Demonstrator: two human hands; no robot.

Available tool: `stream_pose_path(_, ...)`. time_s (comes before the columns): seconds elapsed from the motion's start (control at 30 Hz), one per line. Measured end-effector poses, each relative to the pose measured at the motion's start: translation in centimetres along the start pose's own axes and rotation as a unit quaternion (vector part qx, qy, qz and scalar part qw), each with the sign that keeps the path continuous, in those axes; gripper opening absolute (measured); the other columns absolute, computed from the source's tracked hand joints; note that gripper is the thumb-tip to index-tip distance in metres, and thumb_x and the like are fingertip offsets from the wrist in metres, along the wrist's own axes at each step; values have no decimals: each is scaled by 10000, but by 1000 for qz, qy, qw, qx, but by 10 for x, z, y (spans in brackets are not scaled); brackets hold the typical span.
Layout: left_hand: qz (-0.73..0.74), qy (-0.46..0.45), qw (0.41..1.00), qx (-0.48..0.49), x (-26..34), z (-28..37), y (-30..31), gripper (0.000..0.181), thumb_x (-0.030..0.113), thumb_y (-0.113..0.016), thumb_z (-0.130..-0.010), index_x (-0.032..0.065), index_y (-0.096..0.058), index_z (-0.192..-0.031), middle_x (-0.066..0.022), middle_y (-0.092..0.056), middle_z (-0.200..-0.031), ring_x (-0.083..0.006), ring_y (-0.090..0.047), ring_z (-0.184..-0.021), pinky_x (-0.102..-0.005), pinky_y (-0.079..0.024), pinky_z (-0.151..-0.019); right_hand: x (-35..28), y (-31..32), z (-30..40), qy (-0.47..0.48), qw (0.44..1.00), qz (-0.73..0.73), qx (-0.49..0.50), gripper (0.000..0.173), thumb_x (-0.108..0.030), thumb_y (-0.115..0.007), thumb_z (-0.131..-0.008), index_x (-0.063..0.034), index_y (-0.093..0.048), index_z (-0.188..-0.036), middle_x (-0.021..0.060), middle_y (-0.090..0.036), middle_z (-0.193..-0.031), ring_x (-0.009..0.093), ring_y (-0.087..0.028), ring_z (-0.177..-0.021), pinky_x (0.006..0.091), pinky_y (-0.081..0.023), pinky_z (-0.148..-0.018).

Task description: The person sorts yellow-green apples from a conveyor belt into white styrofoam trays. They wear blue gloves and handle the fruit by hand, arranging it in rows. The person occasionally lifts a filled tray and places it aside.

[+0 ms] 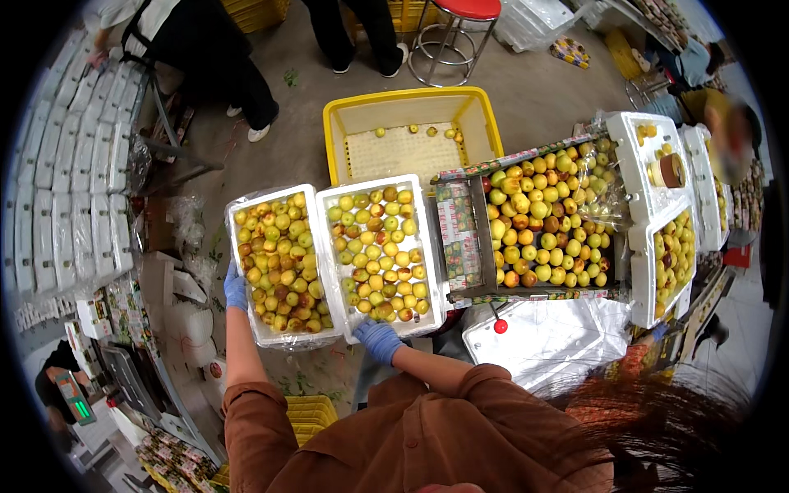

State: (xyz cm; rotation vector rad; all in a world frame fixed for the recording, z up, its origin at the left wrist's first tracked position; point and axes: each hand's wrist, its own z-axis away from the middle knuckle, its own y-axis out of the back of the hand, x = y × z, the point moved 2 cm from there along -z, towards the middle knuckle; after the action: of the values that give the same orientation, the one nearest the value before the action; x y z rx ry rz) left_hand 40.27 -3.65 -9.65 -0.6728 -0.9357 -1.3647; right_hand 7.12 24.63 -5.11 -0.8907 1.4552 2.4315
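Note:
My left hand (235, 288), in a blue glove, grips the left edge of a white foam box (266, 338) heaped with yellow-green and reddish jujubes (280, 265). A second foam box (434, 252) stands against its right side, holding a looser layer of jujubes (376, 249). My right hand (378, 340), also gloved in blue, lies on the near rim of this second box, its fingers over the edge; whether it grips is hard to tell. To the right, a printed cardboard box (459, 246) holds many more jujubes (542, 215), partly under clear film.
Beyond the boxes sits a yellow crate (407, 92) with a few jujubes. Wrapped white boxes (80, 148) are stacked at left, near a person (197, 49). A red stool (468, 8) stands behind; more foam boxes (641, 203) are at right. A red ball-topped lever (500, 326) is close by.

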Motion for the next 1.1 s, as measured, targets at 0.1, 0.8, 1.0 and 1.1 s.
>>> stream_pose_path(0.1,-48,18,999,16,-1,10,-5,814,-196,-419,-661,19,-414,-1446,-116,-530,-1381,-222,-591,-1121,-239,-470,-886,0,16,4,-28,999,-6,15,388,-99,-598,-759,-106,-608,-1146,77,-590,-1124,268,-567,-1046,405,-515,-815)
stream_pose_path(0.8,-238,-278,771,-521,79,419,-401,291,176,-590,-832,80,-643,-1101,-100,-647,-1078,-295,-613,-999,-374,-503,-874,110,294,274,-136,880,-453,51,397,-171,-688,-878,-53,-611,-1249,82,-648,-1172,174,-590,-1089,317,-467,-951)
stream_pose_path(1.0,-466,-498,609,-405,13,425,-443,204,203,-569,-837,99,-658,-988,-58,-619,-904,-249,-653,-824,-401,-550,-661,263,283,356,-388,841,-105,362,618,-274,-733,-836,31,-511,-1325,229,-555,-1297,318,-544,-1205,387,-424,-1019)
stream_pose_path(1.1,-511,-415,638,-399,18,415,-421,233,211,-560,-850,62,-652,-1003,-130,-656,-914,-275,-673,-825,-445,-550,-619,293,260,339,-377,876,-101,283,814,-392,-722,-838,39,-365,-1430,249,-471,-1380,346,-486,-1259,398,-386,-1052)
